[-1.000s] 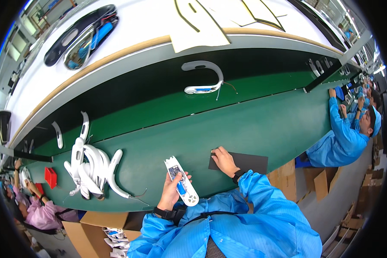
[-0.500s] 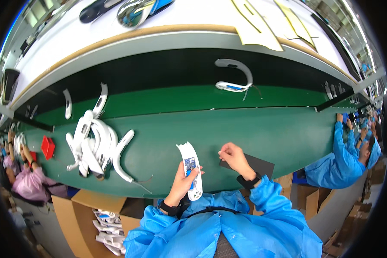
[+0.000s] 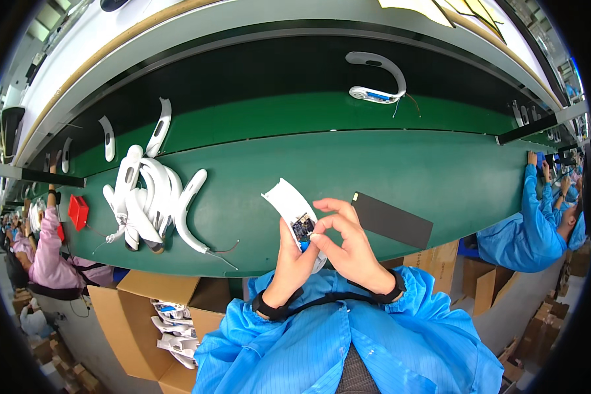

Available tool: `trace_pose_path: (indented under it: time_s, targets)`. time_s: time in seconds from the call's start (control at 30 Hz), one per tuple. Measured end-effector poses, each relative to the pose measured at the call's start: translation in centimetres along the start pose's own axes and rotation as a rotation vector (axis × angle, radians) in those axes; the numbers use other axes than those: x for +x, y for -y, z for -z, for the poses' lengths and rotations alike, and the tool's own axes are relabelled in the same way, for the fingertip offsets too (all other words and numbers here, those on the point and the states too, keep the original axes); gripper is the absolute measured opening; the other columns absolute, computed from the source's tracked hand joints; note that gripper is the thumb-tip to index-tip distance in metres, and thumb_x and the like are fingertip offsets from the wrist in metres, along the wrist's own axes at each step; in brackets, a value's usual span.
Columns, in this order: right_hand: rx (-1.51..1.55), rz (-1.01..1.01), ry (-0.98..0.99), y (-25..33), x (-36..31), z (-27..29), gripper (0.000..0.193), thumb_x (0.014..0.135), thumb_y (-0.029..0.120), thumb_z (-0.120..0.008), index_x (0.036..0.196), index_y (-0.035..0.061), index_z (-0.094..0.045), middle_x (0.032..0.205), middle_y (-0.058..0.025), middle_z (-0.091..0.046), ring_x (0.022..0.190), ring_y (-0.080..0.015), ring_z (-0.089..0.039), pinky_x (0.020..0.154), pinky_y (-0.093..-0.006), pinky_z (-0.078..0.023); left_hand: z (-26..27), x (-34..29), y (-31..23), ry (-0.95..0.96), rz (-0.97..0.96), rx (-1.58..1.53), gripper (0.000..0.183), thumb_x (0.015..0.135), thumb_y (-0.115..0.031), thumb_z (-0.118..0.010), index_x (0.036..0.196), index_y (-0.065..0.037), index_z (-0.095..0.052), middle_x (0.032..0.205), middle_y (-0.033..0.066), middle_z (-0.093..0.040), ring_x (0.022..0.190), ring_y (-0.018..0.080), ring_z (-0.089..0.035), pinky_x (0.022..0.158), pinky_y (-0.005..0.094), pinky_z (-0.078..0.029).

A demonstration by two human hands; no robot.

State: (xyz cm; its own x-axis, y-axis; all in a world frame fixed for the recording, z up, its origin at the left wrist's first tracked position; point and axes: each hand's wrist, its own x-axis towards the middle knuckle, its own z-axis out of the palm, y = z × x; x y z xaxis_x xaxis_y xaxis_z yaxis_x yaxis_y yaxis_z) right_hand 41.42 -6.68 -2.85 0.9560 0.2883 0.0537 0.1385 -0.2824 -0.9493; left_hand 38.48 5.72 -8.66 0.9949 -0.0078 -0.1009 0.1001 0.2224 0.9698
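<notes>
My left hand (image 3: 290, 264) is wrapped round a curved white plastic shell (image 3: 285, 198) held above the bench, just in front of me. Inside the shell sits a small dark circuit board (image 3: 302, 226), with a blue part (image 3: 304, 245) partly showing below it. My right hand (image 3: 353, 253) reaches in from the right; its thumb and index finger pinch at the board's right edge, the other fingers curled loosely above. The lower end of the shell is hidden behind my hands. A flat dark grey rectangular plate (image 3: 393, 222) lies just beyond my right hand.
A pile of white curved casings (image 3: 152, 203) stands left on the green bench (image 3: 276, 154). Another casing with loose wires (image 3: 376, 92) lies under the shelf. A red bin (image 3: 78, 212) is far left. An open carton (image 3: 128, 328) holds white parts. Co-workers sit at both sides.
My right hand has moved left from beside the plate to the circuit board. The shell has tilted, and the board now shows a darker face. My view has shifted slightly.
</notes>
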Motion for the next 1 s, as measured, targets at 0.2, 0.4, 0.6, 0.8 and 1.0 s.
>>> trace_pose_path:
  time_s: [0.2, 0.4, 0.6, 0.8, 1.0]
  targets:
    - [0.152, -0.071, 0.038, -0.2, -0.2, -1.1, 0.008, 0.079, 0.002, -0.058, 0.086, 0.0031, -0.054, 0.121, -0.0144, -0.044, 0.108, -0.0255, -0.046, 0.09, -0.0338, -0.038, -0.5, -0.3, -0.8, -0.004, 0.015, -0.129, 0.058, 0.084, 0.006, -0.045, 0.134, -0.008, -0.018, 0.117, 0.0088, -0.044, 0.107, 0.017, -0.048, 0.089, 0.0305, -0.044]
    - [0.067, -0.028, 0.023, -0.7, -0.4, -1.6, 0.009, 0.079, 0.002, -0.058, 0.087, 0.002, -0.054, 0.12, -0.0149, -0.044, 0.1, -0.0236, -0.05, 0.084, -0.0318, -0.041, -0.8, -0.5, -0.9, -0.025, 0.001, -0.162, 0.057, 0.084, 0.006, -0.044, 0.134, -0.008, -0.018, 0.12, 0.0106, -0.042, 0.11, 0.0184, -0.047, 0.09, 0.0317, -0.043]
    - [0.073, -0.036, 0.025, -0.5, -0.2, -1.6, 0.009, 0.079, 0.002, -0.059, 0.087, 0.0015, -0.054, 0.119, -0.0151, -0.044, 0.094, -0.0224, -0.052, 0.081, -0.0309, -0.043, -0.7, -0.3, -1.1, -0.016, -0.017, -0.073, 0.057, 0.085, 0.005, -0.046, 0.133, -0.007, -0.018, 0.118, 0.0106, -0.043, 0.106, 0.0178, -0.049, 0.086, 0.0298, -0.045]
    - [0.026, 0.019, -0.027, -0.6, -0.1, -2.0, 0.01, 0.079, 0.005, -0.06, 0.087, 0.0017, -0.054, 0.117, -0.0158, -0.047, 0.079, -0.0242, -0.054, 0.075, -0.0346, -0.044, -0.7, -0.3, -1.0, -0.029, -0.013, -0.071, 0.056, 0.085, 0.005, -0.046, 0.133, -0.007, -0.018, 0.117, 0.0101, -0.044, 0.105, 0.0174, -0.049, 0.085, 0.0291, -0.045]
    - [0.114, -0.018, 0.047, -0.5, 0.1, -1.7, 0.013, 0.077, 0.003, -0.062, 0.087, 0.0005, -0.054, 0.115, -0.0155, -0.046, 0.082, -0.0225, -0.055, 0.068, -0.0319, -0.047, -0.4, -0.5, -0.8, -0.039, -0.006, -0.072, 0.055, 0.086, 0.005, -0.044, 0.133, -0.008, -0.018, 0.118, 0.0094, -0.042, 0.106, 0.0166, -0.048, 0.085, 0.0287, -0.045]
